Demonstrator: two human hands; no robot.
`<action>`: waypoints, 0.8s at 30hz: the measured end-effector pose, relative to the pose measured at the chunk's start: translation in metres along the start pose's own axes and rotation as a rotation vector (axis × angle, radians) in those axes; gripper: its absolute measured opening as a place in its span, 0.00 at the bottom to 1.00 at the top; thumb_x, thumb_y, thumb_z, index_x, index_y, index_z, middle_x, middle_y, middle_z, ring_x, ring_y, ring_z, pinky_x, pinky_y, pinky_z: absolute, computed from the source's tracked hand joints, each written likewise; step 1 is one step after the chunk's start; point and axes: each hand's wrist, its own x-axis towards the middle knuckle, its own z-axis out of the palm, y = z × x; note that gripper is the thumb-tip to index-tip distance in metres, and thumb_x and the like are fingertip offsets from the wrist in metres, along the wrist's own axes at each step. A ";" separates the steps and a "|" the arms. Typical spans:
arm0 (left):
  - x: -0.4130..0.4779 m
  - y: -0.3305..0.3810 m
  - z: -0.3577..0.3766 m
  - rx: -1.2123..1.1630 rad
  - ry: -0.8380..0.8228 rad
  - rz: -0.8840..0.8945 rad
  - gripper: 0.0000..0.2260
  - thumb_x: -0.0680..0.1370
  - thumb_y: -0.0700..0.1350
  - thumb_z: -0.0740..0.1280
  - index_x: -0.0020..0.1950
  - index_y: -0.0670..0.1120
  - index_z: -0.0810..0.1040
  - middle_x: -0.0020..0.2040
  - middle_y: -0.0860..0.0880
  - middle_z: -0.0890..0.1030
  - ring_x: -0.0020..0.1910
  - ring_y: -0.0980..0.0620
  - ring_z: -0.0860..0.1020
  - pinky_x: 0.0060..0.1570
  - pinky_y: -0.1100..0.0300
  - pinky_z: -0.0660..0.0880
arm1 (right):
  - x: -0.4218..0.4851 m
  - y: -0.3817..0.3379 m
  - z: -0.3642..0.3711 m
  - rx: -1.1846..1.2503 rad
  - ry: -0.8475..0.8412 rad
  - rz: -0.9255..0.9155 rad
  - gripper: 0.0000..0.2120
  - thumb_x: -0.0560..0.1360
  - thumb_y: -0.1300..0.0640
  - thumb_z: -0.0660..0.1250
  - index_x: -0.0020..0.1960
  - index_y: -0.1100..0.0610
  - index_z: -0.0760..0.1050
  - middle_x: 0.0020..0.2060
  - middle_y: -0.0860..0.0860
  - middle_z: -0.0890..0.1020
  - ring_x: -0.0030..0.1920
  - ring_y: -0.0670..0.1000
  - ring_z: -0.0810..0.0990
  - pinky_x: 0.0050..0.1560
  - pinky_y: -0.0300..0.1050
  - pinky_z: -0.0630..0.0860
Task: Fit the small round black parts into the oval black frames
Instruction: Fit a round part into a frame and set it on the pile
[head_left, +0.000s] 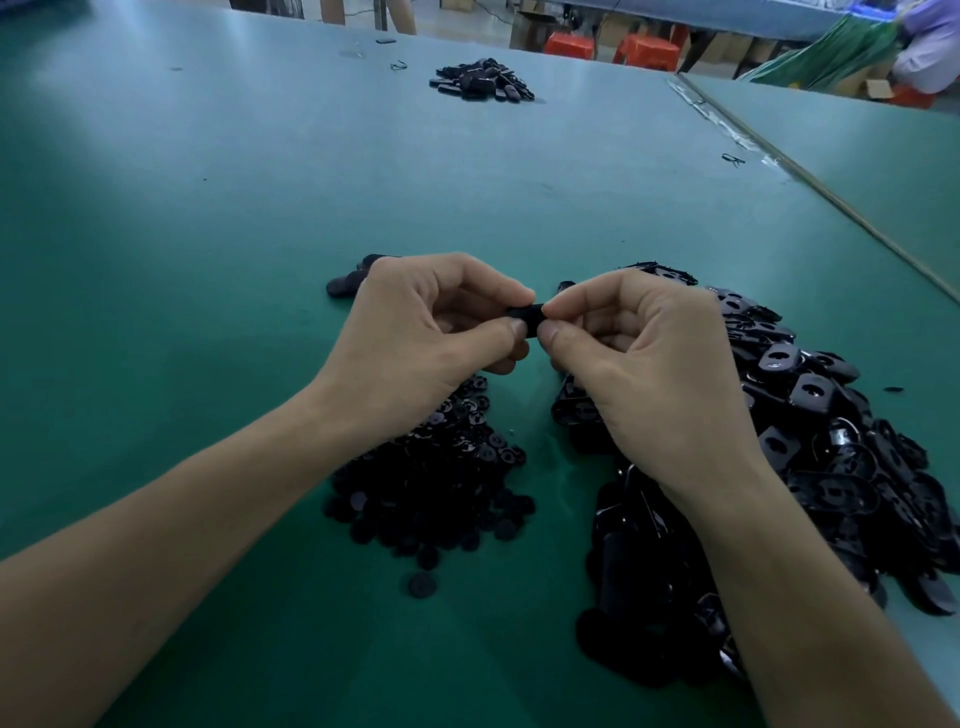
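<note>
Where the green desk (208, 260) spreads: heap of oval black frames (831, 441) at right, partly hidden by the right wrist; smaller heap of round black parts (431, 493) beneath the left wrist; far black pile (480, 80); left hand (415, 332) and right hand (639, 353), fingertips pinching one black piece (524, 314) between them.

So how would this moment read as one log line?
left hand: pinches black part | right hand: pinches same part | round parts pile: under left wrist | frames pile: under right arm
</note>
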 end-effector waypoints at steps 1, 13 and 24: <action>0.000 0.000 0.000 0.003 -0.001 0.004 0.11 0.74 0.29 0.71 0.45 0.45 0.83 0.38 0.46 0.86 0.37 0.52 0.85 0.39 0.61 0.81 | 0.000 0.000 0.000 -0.008 -0.003 -0.001 0.06 0.72 0.60 0.75 0.41 0.51 0.82 0.34 0.47 0.84 0.36 0.47 0.84 0.42 0.51 0.83; 0.000 0.002 0.001 0.050 0.006 0.046 0.10 0.70 0.36 0.73 0.45 0.51 0.83 0.40 0.49 0.87 0.39 0.52 0.85 0.43 0.59 0.82 | 0.000 -0.004 0.001 -0.024 0.048 -0.009 0.07 0.73 0.60 0.74 0.40 0.50 0.81 0.33 0.47 0.84 0.34 0.48 0.83 0.40 0.53 0.82; 0.000 0.001 0.002 0.094 0.036 0.066 0.10 0.70 0.36 0.72 0.45 0.51 0.83 0.38 0.51 0.86 0.36 0.54 0.84 0.41 0.61 0.80 | -0.003 -0.005 0.005 -0.031 0.018 -0.053 0.08 0.73 0.62 0.73 0.40 0.49 0.81 0.33 0.46 0.85 0.34 0.50 0.84 0.40 0.54 0.82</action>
